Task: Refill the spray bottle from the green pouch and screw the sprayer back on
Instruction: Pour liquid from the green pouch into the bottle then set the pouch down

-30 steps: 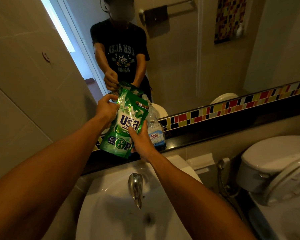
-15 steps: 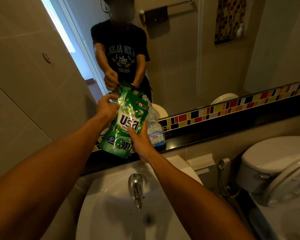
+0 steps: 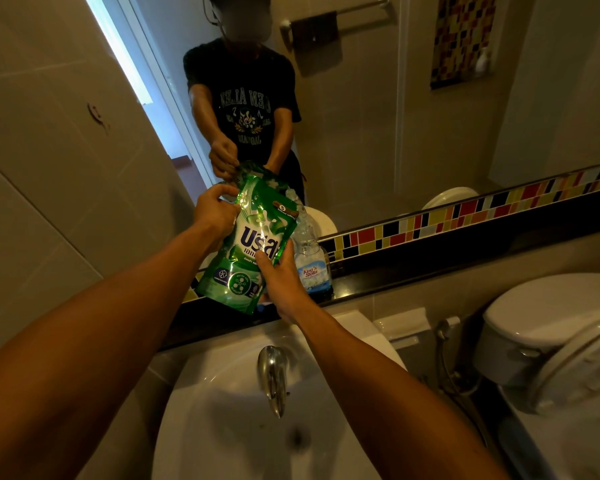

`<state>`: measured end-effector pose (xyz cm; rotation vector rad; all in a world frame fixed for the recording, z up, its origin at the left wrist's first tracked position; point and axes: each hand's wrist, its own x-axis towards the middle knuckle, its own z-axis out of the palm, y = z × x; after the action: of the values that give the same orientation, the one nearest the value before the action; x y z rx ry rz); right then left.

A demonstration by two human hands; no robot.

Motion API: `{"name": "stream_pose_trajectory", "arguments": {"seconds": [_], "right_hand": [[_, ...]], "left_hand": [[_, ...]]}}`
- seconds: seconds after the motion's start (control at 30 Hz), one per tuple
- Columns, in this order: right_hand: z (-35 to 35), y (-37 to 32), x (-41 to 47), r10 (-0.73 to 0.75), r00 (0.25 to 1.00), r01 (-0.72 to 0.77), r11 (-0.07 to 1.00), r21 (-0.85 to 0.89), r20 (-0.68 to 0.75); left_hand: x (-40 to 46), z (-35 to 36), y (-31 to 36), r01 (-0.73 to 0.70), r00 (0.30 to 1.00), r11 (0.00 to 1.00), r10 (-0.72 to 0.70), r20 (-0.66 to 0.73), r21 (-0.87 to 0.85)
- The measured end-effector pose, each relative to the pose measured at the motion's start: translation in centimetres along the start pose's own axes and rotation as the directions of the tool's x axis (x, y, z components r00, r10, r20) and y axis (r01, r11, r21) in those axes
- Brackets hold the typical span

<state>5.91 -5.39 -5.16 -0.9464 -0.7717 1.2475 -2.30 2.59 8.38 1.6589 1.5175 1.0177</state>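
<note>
The green pouch is held tilted above the far ledge, the left hand pinching its upper left corner and the right hand gripping its lower right side; the clear spray bottle stands just behind it on the right. The spout and the bottle's neck are hidden, so the pour looks unaligned; squeezing could spill liquid onto the ledge or sink, or knock the bottle over.

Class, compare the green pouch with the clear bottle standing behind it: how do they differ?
The green pouch is opaque and soft; the clear bottle is see-through and rigid. The pouch is held tilted by the left hand and right hand; the bottle stands upright on the dark ledge. Both carry printed labels.
</note>
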Motion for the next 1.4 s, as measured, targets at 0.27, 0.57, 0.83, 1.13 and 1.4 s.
{"name": "stream_pose_trajectory", "arguments": {"seconds": [0.27, 0.57, 0.83, 1.13, 1.4], "right_hand": [[0.2, -0.2, -0.2, -0.002, 1.000, 0.002, 1.000, -0.014, 0.000], [0.3, -0.4, -0.5, 0.003, 1.000, -0.003, 1.000, -0.002, 0.003], [0.5, -0.5, -0.7, 0.019, 1.000, -0.019, 1.000, 0.010, 0.003], [0.6, -0.9, -0.9, 0.020, 1.000, -0.020, 1.000, 0.008, 0.009], [1.1, -1.2, -1.1, 0.028, 1.000, -0.028, 1.000, -0.006, -0.012]], "left_hand": [[0.3, 0.0, 0.1, -0.017, 1.000, 0.999, 0.016, 0.010, 0.039], [0.5, -0.1, 0.1, -0.009, 1.000, 0.999, 0.008, 0.011, 0.038], [0.6, -0.2, 0.2, -0.020, 1.000, 0.999, 0.020, 0.011, 0.035], [0.7, -0.5, 0.3, -0.031, 0.999, 0.999, 0.030, 0.022, 0.035], [1.1, -0.5, 0.3, -0.031, 0.999, 0.999, 0.030, 0.017, 0.042]]}}
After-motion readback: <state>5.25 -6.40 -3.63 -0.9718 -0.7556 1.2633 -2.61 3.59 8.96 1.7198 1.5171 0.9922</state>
